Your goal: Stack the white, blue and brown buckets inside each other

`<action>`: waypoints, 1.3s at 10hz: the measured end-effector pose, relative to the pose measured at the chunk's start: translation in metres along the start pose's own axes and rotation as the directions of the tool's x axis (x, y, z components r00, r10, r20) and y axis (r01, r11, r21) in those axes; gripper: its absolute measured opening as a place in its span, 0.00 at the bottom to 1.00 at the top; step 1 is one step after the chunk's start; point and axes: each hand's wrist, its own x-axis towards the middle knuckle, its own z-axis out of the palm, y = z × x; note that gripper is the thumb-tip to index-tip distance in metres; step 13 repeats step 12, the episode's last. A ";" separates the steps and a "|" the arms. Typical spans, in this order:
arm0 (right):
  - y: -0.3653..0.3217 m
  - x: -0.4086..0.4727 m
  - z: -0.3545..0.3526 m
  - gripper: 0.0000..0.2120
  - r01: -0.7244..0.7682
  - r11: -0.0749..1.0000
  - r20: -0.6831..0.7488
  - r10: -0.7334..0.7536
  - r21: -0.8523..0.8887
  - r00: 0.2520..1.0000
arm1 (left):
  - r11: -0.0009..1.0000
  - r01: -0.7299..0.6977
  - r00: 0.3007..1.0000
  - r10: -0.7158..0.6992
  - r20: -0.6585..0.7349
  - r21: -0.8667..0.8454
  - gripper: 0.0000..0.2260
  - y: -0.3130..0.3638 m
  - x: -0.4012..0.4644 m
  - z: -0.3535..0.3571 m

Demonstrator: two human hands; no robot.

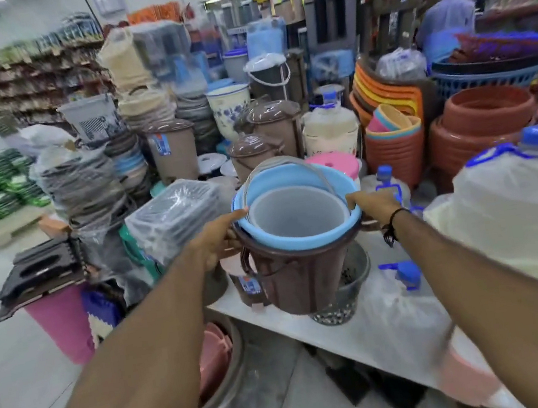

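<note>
front: lidded bins (266,142) | right: water jug (516,203) | left: wrapped trays (172,214)

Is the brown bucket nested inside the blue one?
No, the blue bucket sits inside the brown bucket, with the white bucket innermost.

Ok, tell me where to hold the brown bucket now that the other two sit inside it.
Hold the brown bucket just under its rim, from two opposite sides, as the left hand and right hand do. The blue bucket and white bucket fill its mouth, so an inside grip is blocked, and its thin handle hangs loose down the side.
</note>
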 end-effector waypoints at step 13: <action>0.133 0.284 0.079 0.29 -0.337 0.745 -0.222 0.254 -0.576 0.941 | 0.785 0.239 0.881 -0.423 0.212 0.572 0.28 -0.127 0.313 0.081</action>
